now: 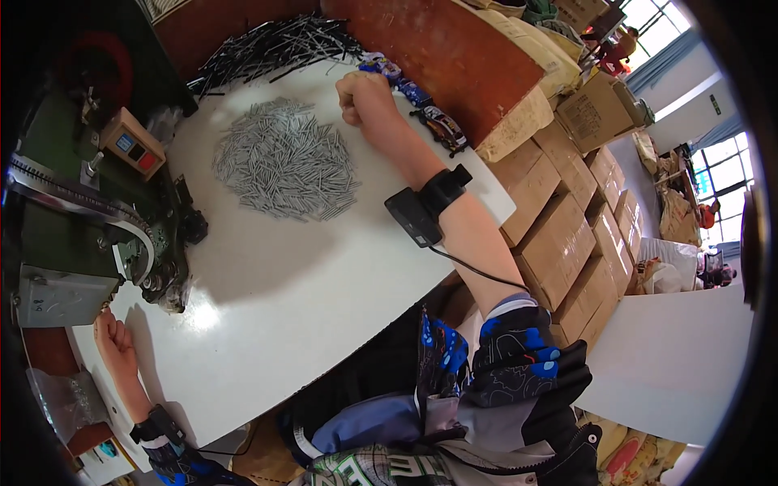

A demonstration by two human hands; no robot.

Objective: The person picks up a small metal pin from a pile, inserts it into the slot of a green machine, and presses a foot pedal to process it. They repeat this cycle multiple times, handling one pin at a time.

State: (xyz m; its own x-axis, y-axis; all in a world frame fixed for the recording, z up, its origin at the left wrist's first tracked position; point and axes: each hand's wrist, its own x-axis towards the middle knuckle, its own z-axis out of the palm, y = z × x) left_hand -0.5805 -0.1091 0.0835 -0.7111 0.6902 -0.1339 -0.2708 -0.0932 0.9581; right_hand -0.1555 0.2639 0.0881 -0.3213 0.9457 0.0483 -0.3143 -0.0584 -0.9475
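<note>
My right hand (367,101) is closed in a fist over the far part of the white table (275,324). Whatever its fingers hold, if anything, is hidden. Left of it lies a round heap of short grey metal rods (284,162), and behind it a pile of long thin black strips (275,49). At the table's left edge, my left hand (117,340) has its fingers curled just below a grey metal box (65,296) on a dark green machine. I cannot make out anything in those fingers. A black strapped device sits on each wrist.
A small wooden box with a red button (132,146) stands at the machine. Blue and dark toy cars (442,130) line the reddish-brown board (454,53) at the back right. Cardboard cartons (559,227) are stacked right of the table. A clear plastic bag (69,401) lies lower left.
</note>
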